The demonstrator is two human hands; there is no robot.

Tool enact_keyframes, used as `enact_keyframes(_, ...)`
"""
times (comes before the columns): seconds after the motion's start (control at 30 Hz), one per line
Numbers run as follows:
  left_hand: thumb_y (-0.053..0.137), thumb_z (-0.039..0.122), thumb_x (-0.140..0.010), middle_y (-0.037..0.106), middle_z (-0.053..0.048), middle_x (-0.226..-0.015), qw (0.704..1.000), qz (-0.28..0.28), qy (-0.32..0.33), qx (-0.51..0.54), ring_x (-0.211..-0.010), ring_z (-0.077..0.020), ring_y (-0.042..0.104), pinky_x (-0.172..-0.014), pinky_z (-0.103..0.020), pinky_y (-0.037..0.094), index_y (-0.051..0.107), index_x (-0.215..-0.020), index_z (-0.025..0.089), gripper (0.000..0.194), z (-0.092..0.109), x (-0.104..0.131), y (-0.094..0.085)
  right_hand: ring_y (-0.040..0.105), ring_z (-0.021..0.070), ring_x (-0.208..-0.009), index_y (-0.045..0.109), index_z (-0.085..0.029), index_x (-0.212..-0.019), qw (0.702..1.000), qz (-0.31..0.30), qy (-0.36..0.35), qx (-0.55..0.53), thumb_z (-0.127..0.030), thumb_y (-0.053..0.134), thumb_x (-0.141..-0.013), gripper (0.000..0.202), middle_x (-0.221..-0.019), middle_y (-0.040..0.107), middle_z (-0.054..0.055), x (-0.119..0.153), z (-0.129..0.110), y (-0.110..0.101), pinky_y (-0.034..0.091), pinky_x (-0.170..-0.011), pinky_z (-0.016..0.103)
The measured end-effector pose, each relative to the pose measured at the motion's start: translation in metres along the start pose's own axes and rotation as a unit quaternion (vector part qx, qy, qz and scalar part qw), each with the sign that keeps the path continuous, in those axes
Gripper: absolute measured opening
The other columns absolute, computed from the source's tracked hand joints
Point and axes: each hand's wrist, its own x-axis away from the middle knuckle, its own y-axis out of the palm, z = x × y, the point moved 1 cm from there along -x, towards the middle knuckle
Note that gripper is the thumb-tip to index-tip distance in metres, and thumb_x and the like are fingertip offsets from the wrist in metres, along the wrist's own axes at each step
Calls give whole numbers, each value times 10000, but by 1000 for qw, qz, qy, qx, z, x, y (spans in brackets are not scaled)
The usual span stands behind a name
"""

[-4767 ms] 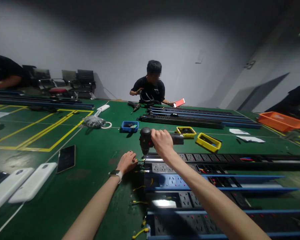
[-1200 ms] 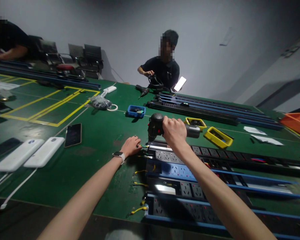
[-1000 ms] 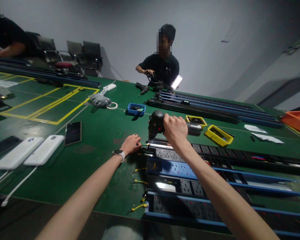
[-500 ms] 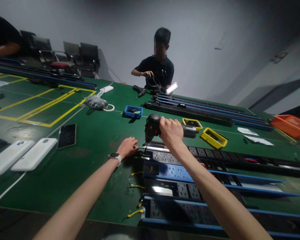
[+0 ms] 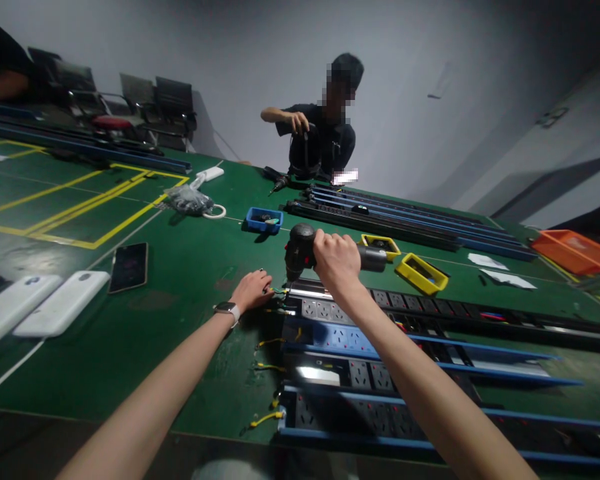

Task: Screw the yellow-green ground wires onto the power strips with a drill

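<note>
My right hand (image 5: 337, 253) is wrapped round the handle of a black cordless drill (image 5: 300, 250). The drill's nose points down at the left end of the farthest power strip (image 5: 325, 293). Beside that end, my left hand (image 5: 253, 289) rests low over the table with its fingertips closed on a short green-and-yellow wire (image 5: 280, 291). The drill's tip is too small and dark to make out. Nearer to me lie a blue-edged power strip (image 5: 347, 337) and further strips, with yellow wires (image 5: 266, 419) sticking out of their left ends.
Two yellow bins (image 5: 423, 275) and a blue bin (image 5: 263, 220) stand beyond the drill. A phone (image 5: 129, 268) and white power banks (image 5: 63, 303) lie at the left. Across the green table (image 5: 200, 253), a person (image 5: 320, 133) handles a dark object. An orange crate (image 5: 577, 252) stands right.
The whole view has shifted slightly. My hands and the drill keep their places at the strip's end. The person opposite has raised an arm and turned their head.
</note>
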Motion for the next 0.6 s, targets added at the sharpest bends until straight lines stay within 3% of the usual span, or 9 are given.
enact_keyframes(0.27,544,258,-852,576,-71,-908,1000,-2,12,6,-866,-211,518,-741,-327,378,556,-841,196,63,1,2,-5,636,241,-931,488,-110,-1026,998,2,-58,8,-172,608,-756,301,-959,660,137,-11,6,-1,340,-734,305)
enact_keyframes(0.43,526,272,-865,573,-67,-877,1000,1,12,6,-850,-208,514,-740,-325,373,559,-823,195,93,0,1,-2,615,226,-896,486,-119,-1012,995,12,-97,11,-173,605,-719,321,-942,634,100,-9,6,-3,343,-732,318)
enact_keyframes(0.6,513,328,-884,577,-71,-873,1000,8,5,7,-850,-217,515,-731,-338,366,555,-808,194,159,-1,0,1,567,221,-896,476,-127,-1047,991,52,-122,18,-171,531,-762,294,-1002,589,102,-9,7,1,333,-723,336)
